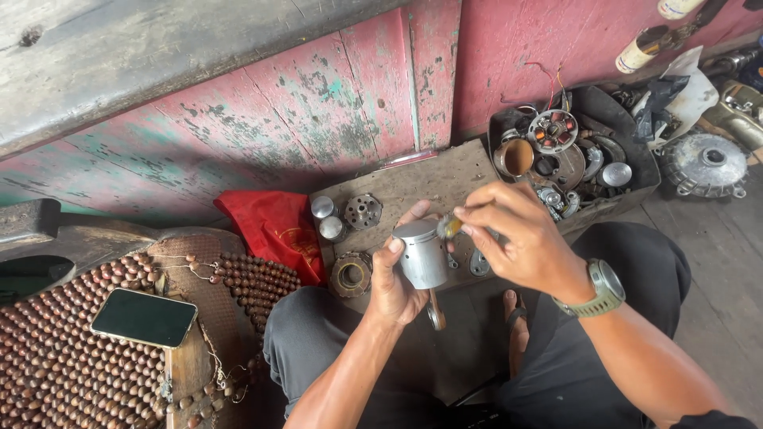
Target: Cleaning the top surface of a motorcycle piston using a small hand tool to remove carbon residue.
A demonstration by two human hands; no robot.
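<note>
Piston (421, 253): we log a dull grey metal cylinder, smooth-walled, gripped by left hand (395, 280).
Brush (449, 227): small, bristled, pinched in right hand (520, 242), touching the piston's rim.
Board (413, 187): worn wood, bearing round metal parts.

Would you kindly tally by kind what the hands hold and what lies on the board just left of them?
Piston, in left hand: 1
Small brush, in right hand: 1
Round silver caps: 2
Gear-like discs: 1
Ring-shaped bearings: 1
Total: 6
</note>
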